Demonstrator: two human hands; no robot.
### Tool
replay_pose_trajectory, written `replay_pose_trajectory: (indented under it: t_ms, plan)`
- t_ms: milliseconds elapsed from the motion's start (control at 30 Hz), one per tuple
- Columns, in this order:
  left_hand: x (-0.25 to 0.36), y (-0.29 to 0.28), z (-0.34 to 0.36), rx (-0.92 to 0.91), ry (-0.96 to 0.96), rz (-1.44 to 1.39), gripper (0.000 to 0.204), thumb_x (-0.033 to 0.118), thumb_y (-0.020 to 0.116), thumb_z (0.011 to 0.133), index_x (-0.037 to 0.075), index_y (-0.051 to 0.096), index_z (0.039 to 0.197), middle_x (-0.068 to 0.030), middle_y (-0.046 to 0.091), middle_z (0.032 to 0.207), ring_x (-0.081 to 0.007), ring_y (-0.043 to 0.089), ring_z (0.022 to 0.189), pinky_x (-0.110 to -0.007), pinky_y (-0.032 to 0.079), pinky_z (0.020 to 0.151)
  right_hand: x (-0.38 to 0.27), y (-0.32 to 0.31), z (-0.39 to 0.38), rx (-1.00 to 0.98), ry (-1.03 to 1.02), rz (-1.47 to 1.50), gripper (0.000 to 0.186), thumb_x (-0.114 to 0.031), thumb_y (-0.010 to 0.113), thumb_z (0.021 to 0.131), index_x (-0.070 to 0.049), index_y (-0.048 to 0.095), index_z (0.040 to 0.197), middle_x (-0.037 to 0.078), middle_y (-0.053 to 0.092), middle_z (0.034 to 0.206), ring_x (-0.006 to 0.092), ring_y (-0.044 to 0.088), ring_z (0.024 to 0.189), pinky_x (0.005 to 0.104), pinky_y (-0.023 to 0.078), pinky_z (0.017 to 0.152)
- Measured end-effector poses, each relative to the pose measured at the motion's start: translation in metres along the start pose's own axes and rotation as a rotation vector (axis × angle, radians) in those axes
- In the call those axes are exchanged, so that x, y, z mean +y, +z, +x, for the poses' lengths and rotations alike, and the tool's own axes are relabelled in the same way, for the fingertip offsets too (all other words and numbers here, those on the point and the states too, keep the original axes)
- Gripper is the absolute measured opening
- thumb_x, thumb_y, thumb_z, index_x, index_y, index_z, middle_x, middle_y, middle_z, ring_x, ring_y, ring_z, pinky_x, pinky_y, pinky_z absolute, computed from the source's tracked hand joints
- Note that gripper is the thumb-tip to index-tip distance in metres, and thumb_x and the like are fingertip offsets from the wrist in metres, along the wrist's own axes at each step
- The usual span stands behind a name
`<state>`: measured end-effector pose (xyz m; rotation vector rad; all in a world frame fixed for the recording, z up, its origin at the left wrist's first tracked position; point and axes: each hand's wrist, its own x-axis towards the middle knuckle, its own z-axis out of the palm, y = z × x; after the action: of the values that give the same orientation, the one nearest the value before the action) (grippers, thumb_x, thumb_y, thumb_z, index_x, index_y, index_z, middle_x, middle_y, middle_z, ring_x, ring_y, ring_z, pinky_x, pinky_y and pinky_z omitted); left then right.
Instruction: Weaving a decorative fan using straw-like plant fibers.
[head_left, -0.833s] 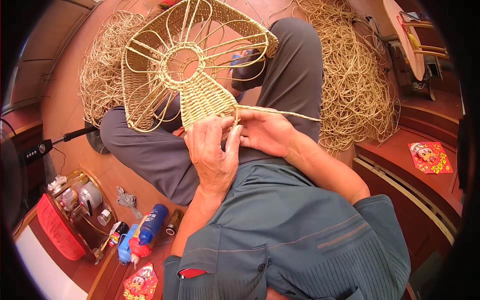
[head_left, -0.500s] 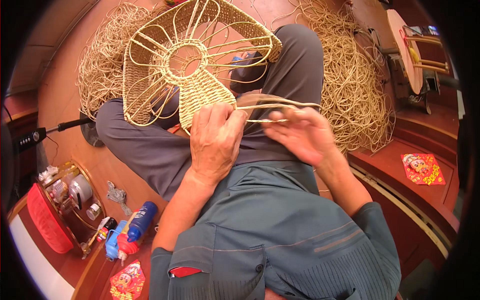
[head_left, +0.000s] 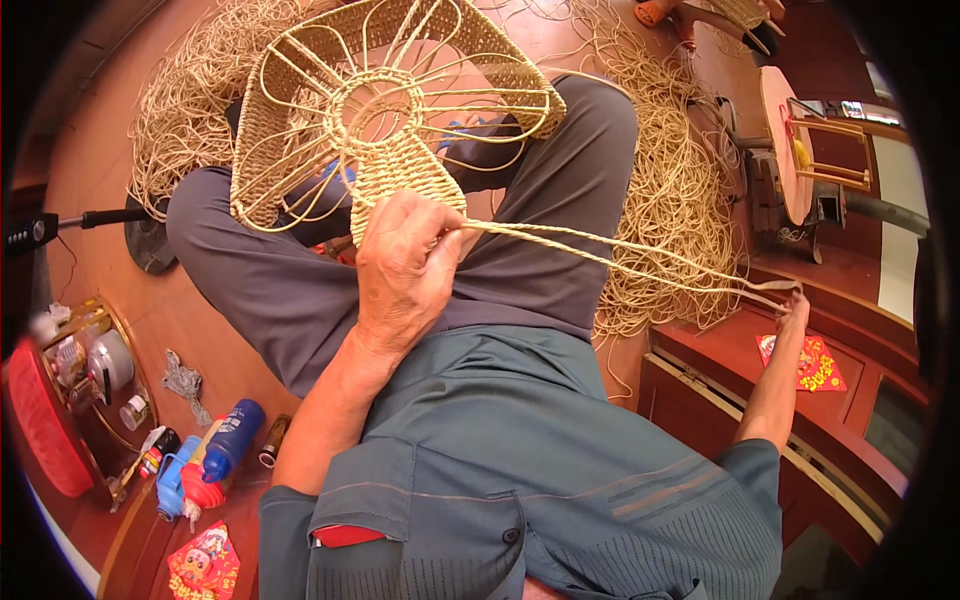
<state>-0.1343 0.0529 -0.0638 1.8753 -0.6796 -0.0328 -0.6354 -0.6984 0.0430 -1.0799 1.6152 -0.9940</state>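
A woven straw-coloured basket (head_left: 500,62) with wire loops round a central ring rests tilted across my knees. From the ring, a wedge of tight weaving (head_left: 405,172) runs down toward me. My left hand (head_left: 408,262) is closed on the lower end of that wedge, thumb and fingers pinching its edge. Two lengths of straw cord (head_left: 610,252) leave this spot and stretch taut to the right. Far out at the right, my right hand (head_left: 793,308) is closed round their other end, its fingers small and partly blurred. My left fingers hide where cord and weaving meet.
Loose cord lies heaped at the right (head_left: 670,210) and the far left (head_left: 190,110). A round pink-topped stool (head_left: 787,145) stands far right. Lower left are a blue bottle (head_left: 234,438), a red-rimmed tray (head_left: 45,420) of jars and a crumpled bag (head_left: 183,385). A red wooden bench (head_left: 730,345) borders the right.
My right hand has swung far out to the right, drawing the cord out long and straight. My left hand keeps its pinch on the weaving. The whole view has shifted slightly.
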Motion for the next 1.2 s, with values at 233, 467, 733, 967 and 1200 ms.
replay_pose_trajectory:
  t_ms: [233,467,733,967,1200]
  plan:
    - [0.02,-0.01,-0.002,0.044,-0.124,0.161,0.015,-0.004,0.077,0.083,0.004,0.068,0.091,-0.0101,0.062,0.086,-0.0306,0.062,0.083,-0.043,0.049,0.074,0.068,0.275,-0.426,-0.812,-0.872,-0.539,0.028,-0.009,0.067,0.102,-0.002,0.071,0.129,0.006,0.073,0.118,0.0128,0.068,0.102,0.0274,0.056,0.086]
    - [0.021,-0.005,-0.002,0.004,-0.159,0.104,0.015,-0.005,0.076,0.084,0.002,0.067,0.093,-0.0109,0.062,0.087,-0.0303,0.063,0.083,-0.041,0.05,0.073,0.173,0.324,-0.598,-1.446,-0.684,-0.411,0.026,-0.015,0.068,0.102,-0.003,0.069,0.125,0.02,0.073,0.114,0.0347,0.074,0.098,0.0414,0.058,0.086]
    - [0.017,-0.011,0.0,0.001,-0.068,0.203,0.011,-0.001,0.076,0.086,0.002,0.068,0.093,-0.0088,0.062,0.087,-0.0221,0.063,0.073,-0.036,0.051,0.067,0.119,0.295,-0.458,-1.008,-0.532,-0.656,0.019,-0.015,0.066,0.102,0.001,0.077,0.102,-0.001,0.069,0.086,0.0071,0.058,0.08,0.0253,0.047,0.073]
    - [0.009,-0.006,0.004,0.003,-0.035,0.168,0.012,0.002,0.075,0.086,0.002,0.064,0.088,-0.0097,0.063,0.085,-0.0272,0.063,0.078,-0.04,0.05,0.073,0.026,0.131,-0.104,-0.146,-1.068,-1.285,0.037,-0.041,0.063,0.101,-0.009,0.08,0.11,0.018,0.078,0.096,0.0311,0.073,0.085,0.0435,0.055,0.079]
    - [0.019,-0.011,0.007,-0.032,-0.107,0.247,0.011,0.004,0.074,0.086,0.003,0.063,0.087,-0.0094,0.063,0.085,-0.0266,0.064,0.078,-0.04,0.051,0.073,0.028,0.249,-0.31,-0.312,-1.335,-1.267,0.043,-0.011,0.075,0.092,-0.01,0.068,0.135,0.017,0.061,0.139,0.0379,0.067,0.117,0.0459,0.054,0.102]
